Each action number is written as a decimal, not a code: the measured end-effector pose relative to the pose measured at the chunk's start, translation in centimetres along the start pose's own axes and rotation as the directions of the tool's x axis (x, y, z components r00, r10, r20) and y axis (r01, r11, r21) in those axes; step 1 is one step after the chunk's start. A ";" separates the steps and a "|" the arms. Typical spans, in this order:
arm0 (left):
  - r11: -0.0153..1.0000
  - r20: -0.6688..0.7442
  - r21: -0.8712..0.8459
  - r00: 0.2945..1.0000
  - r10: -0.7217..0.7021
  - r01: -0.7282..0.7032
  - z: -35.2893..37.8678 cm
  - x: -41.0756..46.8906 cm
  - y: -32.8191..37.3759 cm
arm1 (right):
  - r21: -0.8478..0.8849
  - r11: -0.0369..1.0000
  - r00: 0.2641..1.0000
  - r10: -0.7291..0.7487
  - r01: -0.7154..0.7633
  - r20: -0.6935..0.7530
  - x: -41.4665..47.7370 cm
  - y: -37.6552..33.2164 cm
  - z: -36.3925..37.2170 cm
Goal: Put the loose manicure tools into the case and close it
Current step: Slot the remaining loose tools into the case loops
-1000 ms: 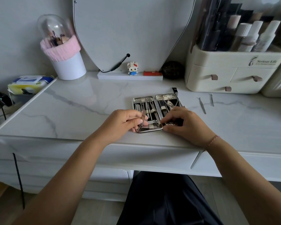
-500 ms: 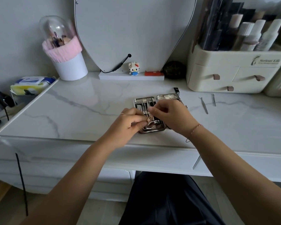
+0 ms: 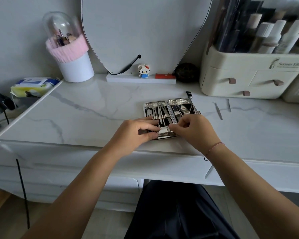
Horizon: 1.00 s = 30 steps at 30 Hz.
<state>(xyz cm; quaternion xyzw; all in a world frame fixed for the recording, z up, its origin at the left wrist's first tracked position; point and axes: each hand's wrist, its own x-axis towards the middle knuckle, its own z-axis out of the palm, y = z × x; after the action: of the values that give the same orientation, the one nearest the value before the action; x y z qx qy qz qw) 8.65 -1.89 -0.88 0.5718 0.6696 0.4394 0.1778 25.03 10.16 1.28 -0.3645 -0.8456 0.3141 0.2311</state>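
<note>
Case (image 3: 155,104) lies open; left hand (image 3: 136,130) and right hand (image 3: 195,130) fingers (image 3: 175,127) pinch tool (image 3: 164,131) inside.

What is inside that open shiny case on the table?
Slim metal tools lie strapped in rows in both halves of the case. The left hand and right hand cover its near end, hiding the rest.

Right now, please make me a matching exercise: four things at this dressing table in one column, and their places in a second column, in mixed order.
1. manicure case
2. loose tweezers
3. toy cat figure
4. wipes pack

a. on the mirror's base
b. beyond the tabletop's left edge
c. open, at the tabletop's near middle
d. on the marble, right of the case

Pairs: 1-c, 2-d, 3-a, 4-b
</note>
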 end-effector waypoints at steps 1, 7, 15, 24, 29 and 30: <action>1.000 0.001 0.003 1.000 0.004 -0.004 0.0 0.0 0.0 | 0.001 1.000 1.000 0.001 -0.001 -0.013 0.0 0.0 0.0; 0.999 0.006 0.047 1.000 0.007 -0.008 -0.1 0.1 0.1 | 0.074 0.996 0.999 -0.047 0.048 -0.017 0.0 0.3 -0.6; 0.988 -0.084 0.150 0.995 0.045 -0.032 0.2 1.2 0.8 | -0.070 0.979 0.942 0.166 -0.194 -0.292 5.9 7.7 -8.4; 0.980 -0.384 -0.091 0.901 -0.200 0.179 0.4 2.0 0.2 | -0.208 0.952 0.961 0.185 -0.227 -0.204 8.1 9.1 -8.0; 0.982 -0.379 -0.064 0.906 -0.186 0.175 0.5 1.9 0.2 | -0.231 0.952 0.979 0.187 -0.202 -0.087 8.3 8.8 -8.7; 0.982 -0.384 -0.068 0.903 -0.190 0.178 0.5 1.9 0.3 | -0.259 0.946 0.981 0.186 -0.193 -0.051 8.3 8.6 -8.9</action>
<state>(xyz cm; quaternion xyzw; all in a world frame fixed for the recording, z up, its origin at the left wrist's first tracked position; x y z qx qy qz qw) 8.66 0.10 -0.46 0.4046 0.7354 0.5358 0.0910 29.40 24.37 2.77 -0.4756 -0.8376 0.2153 0.1606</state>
